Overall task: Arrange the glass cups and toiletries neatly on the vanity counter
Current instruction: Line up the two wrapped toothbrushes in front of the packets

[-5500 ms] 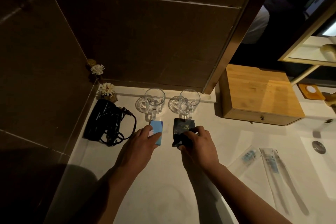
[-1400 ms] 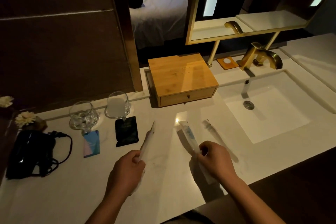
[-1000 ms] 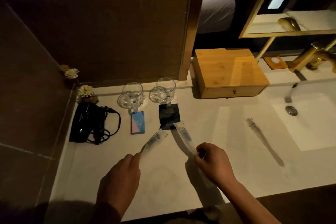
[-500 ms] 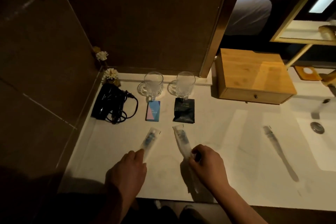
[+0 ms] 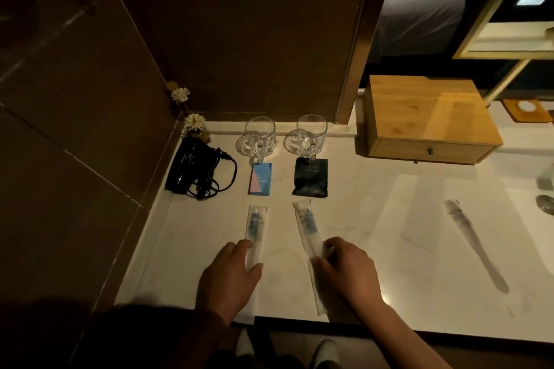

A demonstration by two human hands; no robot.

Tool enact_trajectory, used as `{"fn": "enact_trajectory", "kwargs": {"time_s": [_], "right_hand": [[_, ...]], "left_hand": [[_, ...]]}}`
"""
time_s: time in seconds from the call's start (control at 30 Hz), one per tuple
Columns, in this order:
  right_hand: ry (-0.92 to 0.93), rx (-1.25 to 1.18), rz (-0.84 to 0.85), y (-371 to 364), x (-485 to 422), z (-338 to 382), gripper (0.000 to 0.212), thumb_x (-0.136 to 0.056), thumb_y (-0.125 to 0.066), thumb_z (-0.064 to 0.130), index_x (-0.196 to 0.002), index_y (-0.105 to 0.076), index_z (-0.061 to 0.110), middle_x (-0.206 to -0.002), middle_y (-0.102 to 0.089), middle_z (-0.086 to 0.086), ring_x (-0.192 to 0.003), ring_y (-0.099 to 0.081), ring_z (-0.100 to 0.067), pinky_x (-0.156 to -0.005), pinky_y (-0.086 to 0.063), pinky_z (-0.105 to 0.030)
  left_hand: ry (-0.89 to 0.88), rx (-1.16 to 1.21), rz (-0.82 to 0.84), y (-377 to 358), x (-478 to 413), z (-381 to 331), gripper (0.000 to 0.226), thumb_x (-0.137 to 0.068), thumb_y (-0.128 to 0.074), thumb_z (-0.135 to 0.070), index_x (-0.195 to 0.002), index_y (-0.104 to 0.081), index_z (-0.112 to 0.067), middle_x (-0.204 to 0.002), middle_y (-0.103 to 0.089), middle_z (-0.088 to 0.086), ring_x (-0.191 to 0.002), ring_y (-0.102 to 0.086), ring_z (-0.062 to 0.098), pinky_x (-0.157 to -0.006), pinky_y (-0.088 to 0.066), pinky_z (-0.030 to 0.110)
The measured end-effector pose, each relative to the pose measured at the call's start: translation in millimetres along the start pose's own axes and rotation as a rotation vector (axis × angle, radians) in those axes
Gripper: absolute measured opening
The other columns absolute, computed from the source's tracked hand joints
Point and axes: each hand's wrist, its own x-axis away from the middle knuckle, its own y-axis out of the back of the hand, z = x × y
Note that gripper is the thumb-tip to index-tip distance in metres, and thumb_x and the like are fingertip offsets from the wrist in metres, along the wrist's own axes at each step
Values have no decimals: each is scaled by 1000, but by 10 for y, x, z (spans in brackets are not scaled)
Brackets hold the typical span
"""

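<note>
Clear-wrapped left toothbrush packet (image 5: 255, 229) and right toothbrush packet (image 5: 306, 232) lie before the glass cups (image 5: 260, 137); the left hand (image 5: 230, 275) presses flat on one packet, and the right hand (image 5: 347, 268) pinches the other.

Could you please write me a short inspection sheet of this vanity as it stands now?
Surface: white vanity counter, dimly lit.
Job's things: two glass cups at the wall; blue sachet and black sachet before them; two wrapped toothbrushes in front; a third wrapped item apart, rightward.
Clutter: nothing seen.
Grippers: left hand and right hand each rest on a toothbrush.
Cables: hair dryer cord coiled.
Surroundings: wooden drawer box, flower diffuser, sink drain.
</note>
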Motion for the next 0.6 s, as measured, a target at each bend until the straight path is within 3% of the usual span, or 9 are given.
{"fn": "enact_trajectory", "kwargs": {"time_s": [0.07, 0.27, 0.47, 0.6], "right_hand": [[-31, 3, -1, -26, -3, 48, 33, -85, -65, 46, -110, -61, 26, -99, -69, 3, -75, -58, -13, -59, -41, -20], [-114, -20, -28, -208, 73, 184, 30, -82, -69, 44, -104, -61, 24, -97, -71, 1, -81, -65, -18, -70, -54, -30], [-165, -23, -80, -264, 101, 233, 32, -80, -70, 46, -103, -60, 25, -93, -69, 3, -79, -65, -17, -70, -56, -33], [-165, 5, -138, -295, 116, 271, 26, -81, -70, 40, -100, -61, 25, -95, -65, 5, -77, -60, -14, -60, -45, -21]], "left_hand": [[-40, -4, -10, 9, -47, 30, 51, -85, -59, -51, -130, -51, -29, -114, -59, -4, -98, -63, 17, -81, -57, 39], [-108, -71, 18, 75, -170, 158, 54, -90, -53, -56, -135, -46, -28, -123, -56, -2, -100, -61, 18, -78, -57, 39], [-265, -170, 2, 115, -179, 329, 65, -86, -42, -69, -143, -28, -41, -121, -45, -4, -101, -53, 15, -70, -58, 34], [-515, -262, -58, 68, -300, 426, 55, -88, -39, -64, -139, -41, -46, -149, -46, 1, -135, -45, 27, -98, -49, 46]]}}
